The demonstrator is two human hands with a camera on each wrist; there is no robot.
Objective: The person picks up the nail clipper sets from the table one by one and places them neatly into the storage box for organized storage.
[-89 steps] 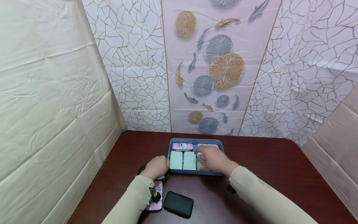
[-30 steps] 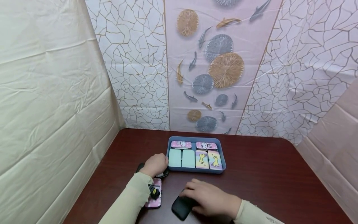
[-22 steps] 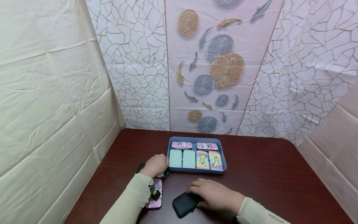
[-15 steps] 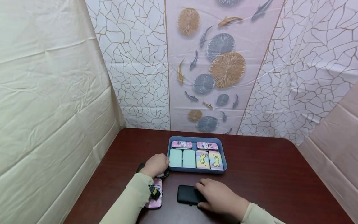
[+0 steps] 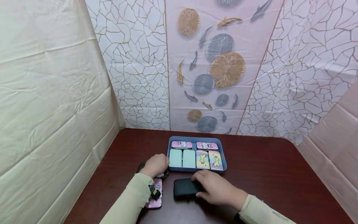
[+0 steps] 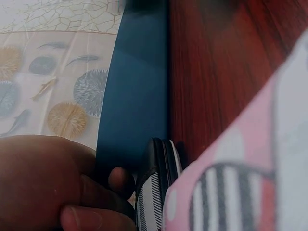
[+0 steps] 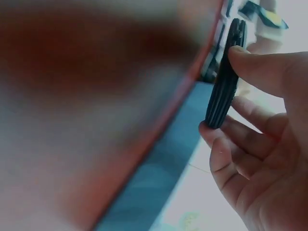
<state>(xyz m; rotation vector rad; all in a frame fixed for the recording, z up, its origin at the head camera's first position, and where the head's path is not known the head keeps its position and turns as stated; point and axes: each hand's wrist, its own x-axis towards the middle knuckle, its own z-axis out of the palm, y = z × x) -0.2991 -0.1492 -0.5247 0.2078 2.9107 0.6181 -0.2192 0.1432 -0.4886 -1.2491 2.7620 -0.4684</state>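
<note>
My right hand (image 5: 216, 188) pinches a black zippered case (image 5: 185, 188) by its right end, in front of the tray. Thumb and fingertips on its opposite sides show in the right wrist view, where the case (image 7: 226, 74) stands edge-on. At the left front corner of the blue tray (image 5: 184, 170), my left hand (image 5: 155, 165) grips the rim, its fingertips against the wall in the left wrist view. Beside it lies a dark-edged case with a checked pattern (image 6: 149, 202), partly hidden by the hand. A pink patterned case (image 5: 153, 203) is under my left forearm.
Inside the tray are two pink cases at the back, two mint green cases (image 5: 175, 158) front left and two yellow giraffe cases (image 5: 216, 160) front right. The tray stands on a dark red table (image 5: 257, 165) with cloth hangings (image 5: 139, 62) behind and at the sides.
The right hand has left the tray's right side and taken hold of the black case. It has turned the case level and moved it toward the tray. My left hand stays put.
</note>
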